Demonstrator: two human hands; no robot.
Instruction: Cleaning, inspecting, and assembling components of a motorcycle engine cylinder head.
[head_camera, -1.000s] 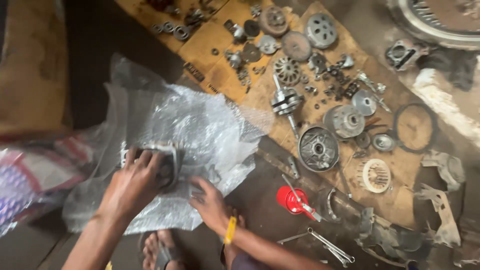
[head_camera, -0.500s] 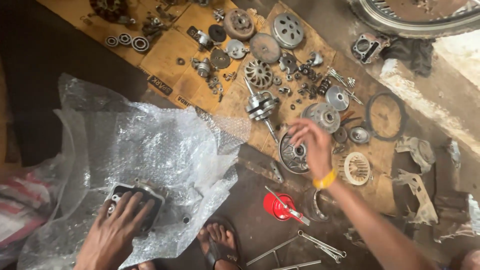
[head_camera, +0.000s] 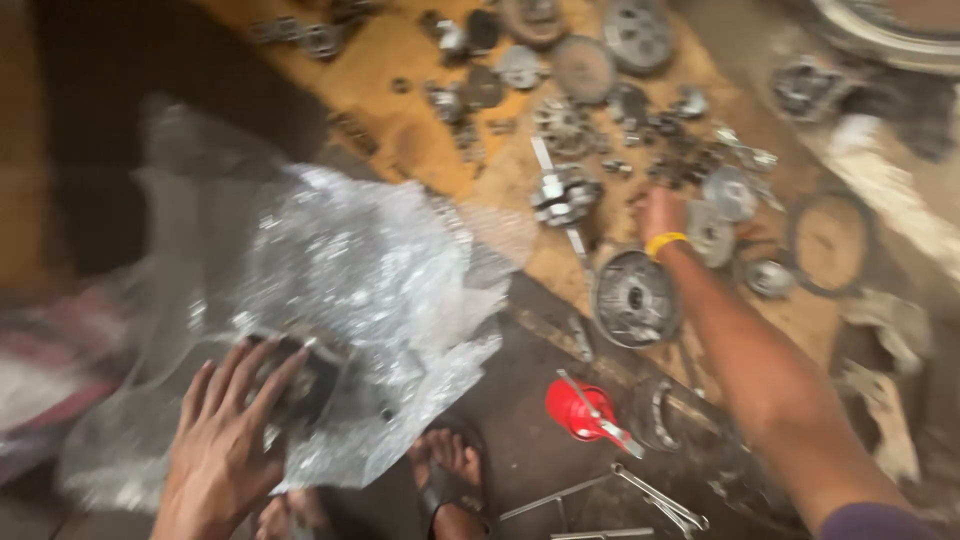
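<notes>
Left hand (head_camera: 225, 440) lies flat, fingers spread, on a dark metal part (head_camera: 300, 385) that sits wrapped in bubble wrap (head_camera: 370, 290). Part looks blackish-grey, blocky, greasy; only its top edge shows past the fingers, the rest is under hand and wrap. Wrap is clear, crumpled, shiny, bunched up high behind the part and spilling out on both sides of it.

Right hand (head_camera: 662, 212) is well away from the part, up and to the right, arm stretched out over a brown board (head_camera: 400, 110). Yellow band (head_camera: 665, 242) sits at the wrist. Hand is blurred; cannot tell whether its fingers are pinched or loose. It rests among small metal bits, just beside a shaft (head_camera: 563, 195) with a toothed middle.

Round housing (head_camera: 635, 298), grey with holes, lies below that hand, far right of the part. Gears (head_camera: 585, 68) and discs lie in rows on the board, above the wrap.

Red can (head_camera: 578, 408) lies on the dark floor to the right of the part, level with it. Thin tongs (head_camera: 650, 495) lie below the can. Foot (head_camera: 450, 470) in a black sandal sits just right of the part, at the wrap's lower edge.
</notes>
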